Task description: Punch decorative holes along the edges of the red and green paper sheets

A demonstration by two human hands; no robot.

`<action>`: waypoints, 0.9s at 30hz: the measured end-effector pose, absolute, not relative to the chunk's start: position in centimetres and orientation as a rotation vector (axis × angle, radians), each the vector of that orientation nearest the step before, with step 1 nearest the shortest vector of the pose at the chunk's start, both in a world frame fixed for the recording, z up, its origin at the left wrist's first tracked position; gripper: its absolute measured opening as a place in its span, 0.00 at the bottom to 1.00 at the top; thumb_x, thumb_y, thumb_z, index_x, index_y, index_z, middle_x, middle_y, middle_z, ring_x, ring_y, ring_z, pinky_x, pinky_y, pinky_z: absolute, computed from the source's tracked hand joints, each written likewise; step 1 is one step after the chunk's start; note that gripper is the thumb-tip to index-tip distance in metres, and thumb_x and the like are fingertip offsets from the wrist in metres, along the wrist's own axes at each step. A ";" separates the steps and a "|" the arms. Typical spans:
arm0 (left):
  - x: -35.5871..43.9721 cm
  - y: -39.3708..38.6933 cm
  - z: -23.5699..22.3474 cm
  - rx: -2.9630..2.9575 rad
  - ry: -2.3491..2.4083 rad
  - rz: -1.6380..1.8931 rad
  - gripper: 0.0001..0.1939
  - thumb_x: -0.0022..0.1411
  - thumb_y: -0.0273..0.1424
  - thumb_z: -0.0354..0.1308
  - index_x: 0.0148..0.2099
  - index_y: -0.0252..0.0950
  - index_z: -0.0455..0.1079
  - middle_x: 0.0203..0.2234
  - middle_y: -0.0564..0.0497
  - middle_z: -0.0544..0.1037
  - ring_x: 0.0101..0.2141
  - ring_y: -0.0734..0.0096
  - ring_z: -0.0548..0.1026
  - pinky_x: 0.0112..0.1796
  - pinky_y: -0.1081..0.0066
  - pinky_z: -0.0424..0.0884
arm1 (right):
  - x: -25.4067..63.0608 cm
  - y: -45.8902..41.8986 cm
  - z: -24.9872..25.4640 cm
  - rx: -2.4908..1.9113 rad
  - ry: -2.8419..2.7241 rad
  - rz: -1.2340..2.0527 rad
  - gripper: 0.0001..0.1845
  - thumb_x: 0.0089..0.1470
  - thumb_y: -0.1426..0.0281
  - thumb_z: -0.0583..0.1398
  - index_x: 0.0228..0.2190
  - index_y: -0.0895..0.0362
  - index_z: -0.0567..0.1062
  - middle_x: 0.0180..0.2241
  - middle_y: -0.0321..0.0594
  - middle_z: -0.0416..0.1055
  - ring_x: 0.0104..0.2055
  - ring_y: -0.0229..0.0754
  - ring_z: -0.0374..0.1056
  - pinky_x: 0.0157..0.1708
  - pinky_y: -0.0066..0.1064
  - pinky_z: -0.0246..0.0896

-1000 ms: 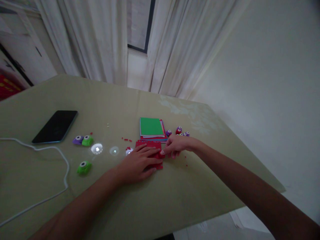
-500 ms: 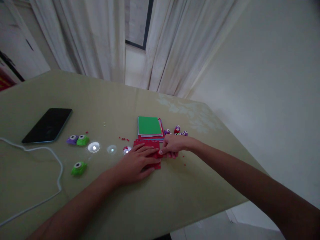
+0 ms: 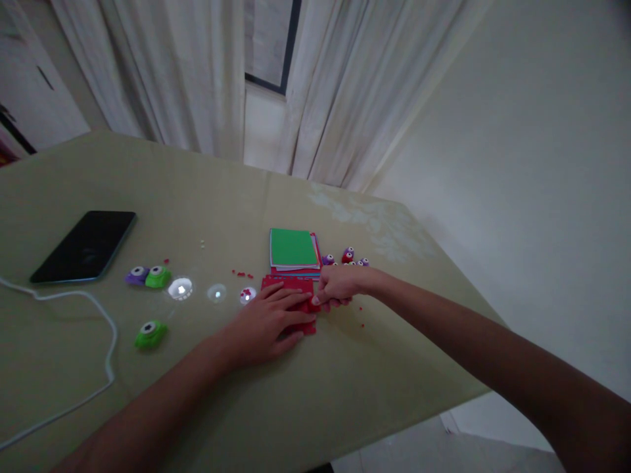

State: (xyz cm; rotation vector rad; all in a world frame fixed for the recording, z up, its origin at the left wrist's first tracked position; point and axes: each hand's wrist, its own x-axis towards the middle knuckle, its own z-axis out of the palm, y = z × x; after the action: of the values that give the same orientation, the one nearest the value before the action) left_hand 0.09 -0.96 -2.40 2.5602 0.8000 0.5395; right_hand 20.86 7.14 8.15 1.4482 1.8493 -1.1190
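A sheet of red paper [image 3: 288, 283] with small notches along its far edge lies on the table. My left hand [image 3: 271, 318] rests flat on it, fingers spread. At the sheet's right edge my right hand [image 3: 338, 286] is closed on a small red craft punch [image 3: 313, 303], mostly hidden under the fingers, with the thumb pressing on top. Just beyond is a stack of coloured paper [image 3: 294, 247] with green uppermost. To the left sit a purple punch [image 3: 137, 275], a green punch [image 3: 158, 276] and another green punch [image 3: 150, 334].
Small clear dishes stand left of the paper; one dish [image 3: 247, 295] holds red bits. Red scraps [image 3: 241, 274] lie nearby. Several small punches [image 3: 348, 255] stand beyond my right hand. A black tablet [image 3: 85, 246] and a white cable [image 3: 109, 355] are at the left.
The view has shifted slightly. Both hands stay in place on the red paper and the punch, with no clear movement of either.
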 end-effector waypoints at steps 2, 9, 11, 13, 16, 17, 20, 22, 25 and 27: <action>0.1 -0.9 -2.4 2.560 0.800 0.546 0.24 0.69 0.34 0.61 0.65 0.53 0.75 0.69 0.49 0.72 0.66 0.48 0.69 0.68 0.39 0.54 | 20.9 7.2 8.2 1.422 1.865 -1.076 0.17 0.64 0.64 0.64 0.25 0.60 0.78 0.17 0.30 0.66 0.18 0.33 0.59 0.24 0.27 0.57; 0.1 -0.9 -2.0 2.573 0.809 0.509 0.22 0.70 0.35 0.60 0.65 0.53 0.76 0.69 0.49 0.72 0.66 0.49 0.70 0.68 0.39 0.55 | 20.9 7.8 7.9 1.345 1.856 -1.050 0.16 0.64 0.63 0.64 0.28 0.60 0.79 0.17 0.28 0.62 0.19 0.33 0.57 0.23 0.27 0.53; 0.1 -1.0 -1.8 2.579 0.809 0.499 0.22 0.70 0.35 0.60 0.64 0.52 0.76 0.68 0.49 0.72 0.66 0.50 0.70 0.68 0.39 0.56 | 20.8 8.0 7.8 1.334 1.846 -1.047 0.17 0.65 0.63 0.64 0.27 0.60 0.79 0.17 0.28 0.62 0.18 0.33 0.57 0.23 0.27 0.53; 0.2 -0.9 -1.7 2.585 0.811 0.491 0.22 0.70 0.34 0.59 0.64 0.52 0.76 0.68 0.49 0.72 0.66 0.50 0.70 0.67 0.40 0.57 | 20.8 8.0 7.8 1.339 1.839 -1.039 0.17 0.64 0.63 0.65 0.27 0.60 0.80 0.16 0.29 0.63 0.18 0.33 0.57 0.23 0.28 0.53; 0.2 -0.9 -1.7 2.590 0.812 0.490 0.22 0.70 0.34 0.59 0.64 0.52 0.76 0.68 0.49 0.73 0.66 0.49 0.70 0.67 0.40 0.58 | 20.7 8.0 7.7 1.361 1.839 -1.030 0.18 0.64 0.62 0.65 0.27 0.61 0.80 0.17 0.30 0.64 0.19 0.33 0.59 0.24 0.28 0.54; 0.2 -0.9 -1.7 2.592 0.809 0.493 0.22 0.70 0.34 0.59 0.64 0.51 0.76 0.68 0.48 0.72 0.66 0.49 0.70 0.67 0.41 0.58 | 20.7 8.0 7.7 1.367 1.840 -1.029 0.18 0.64 0.62 0.65 0.27 0.61 0.80 0.17 0.30 0.64 0.19 0.33 0.59 0.24 0.28 0.55; 0.2 -0.9 -1.9 2.595 0.801 0.515 0.22 0.70 0.34 0.59 0.64 0.52 0.76 0.68 0.48 0.73 0.66 0.50 0.71 0.67 0.41 0.57 | 20.8 8.0 7.6 1.370 1.841 -1.044 0.18 0.64 0.62 0.66 0.27 0.61 0.80 0.17 0.31 0.65 0.19 0.34 0.59 0.23 0.28 0.54; 0.2 -0.9 -2.0 2.591 0.799 0.536 0.22 0.70 0.34 0.59 0.64 0.52 0.76 0.68 0.49 0.73 0.66 0.50 0.71 0.67 0.41 0.57 | 20.9 8.0 7.5 1.367 1.842 -1.070 0.17 0.63 0.62 0.66 0.27 0.61 0.80 0.17 0.30 0.65 0.19 0.33 0.58 0.22 0.27 0.53; 0.1 -1.0 -2.0 2.590 0.795 0.550 0.22 0.71 0.34 0.59 0.64 0.53 0.76 0.68 0.49 0.73 0.65 0.50 0.71 0.67 0.41 0.56 | 21.6 8.1 7.3 1.370 1.844 -1.127 0.19 0.62 0.58 0.68 0.28 0.61 0.80 0.16 0.28 0.63 0.18 0.32 0.56 0.21 0.26 0.52; 0.1 -1.0 -1.9 2.595 0.796 0.544 0.22 0.71 0.34 0.59 0.64 0.53 0.76 0.68 0.49 0.73 0.65 0.50 0.71 0.67 0.41 0.57 | 22.2 8.1 7.1 1.384 1.857 -1.195 0.22 0.58 0.54 0.70 0.27 0.61 0.80 0.16 0.27 0.62 0.18 0.32 0.55 0.20 0.26 0.51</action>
State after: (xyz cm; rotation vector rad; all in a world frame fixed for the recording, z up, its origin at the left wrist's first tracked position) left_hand 0.12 -1.03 -1.95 2.5948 0.7955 0.5438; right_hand 22.17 8.07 7.10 1.3844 1.8570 -1.1948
